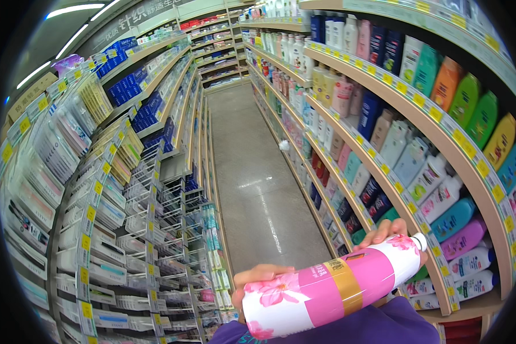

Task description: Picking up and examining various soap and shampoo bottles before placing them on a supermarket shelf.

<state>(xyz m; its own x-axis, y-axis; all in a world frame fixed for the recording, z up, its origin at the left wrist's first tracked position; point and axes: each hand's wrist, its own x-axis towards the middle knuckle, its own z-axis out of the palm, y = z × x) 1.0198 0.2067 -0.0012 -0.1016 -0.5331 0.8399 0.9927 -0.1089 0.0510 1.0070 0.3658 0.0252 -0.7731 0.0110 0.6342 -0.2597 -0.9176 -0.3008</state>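
A large pink and white bottle (327,292) with a gold band, flower prints and a white cap lies tilted across the front of the view, its capped end up to the right. My left hand (258,284) grips its base end, with fingers over the upper side. Near the neck, my right hand (385,238) holds the other end, its fingers behind the bottle. Parts of both hands are hidden by the bottle. Beneath it shows a purple garment (370,324).
Curved-looking shelves of bottles (451,223) rise close on the right. Toothbrush packs (38,189) and wire hooks (167,241) fill the rack on the left. Between them a grey floor aisle (262,180) runs to far shelves (219,47).
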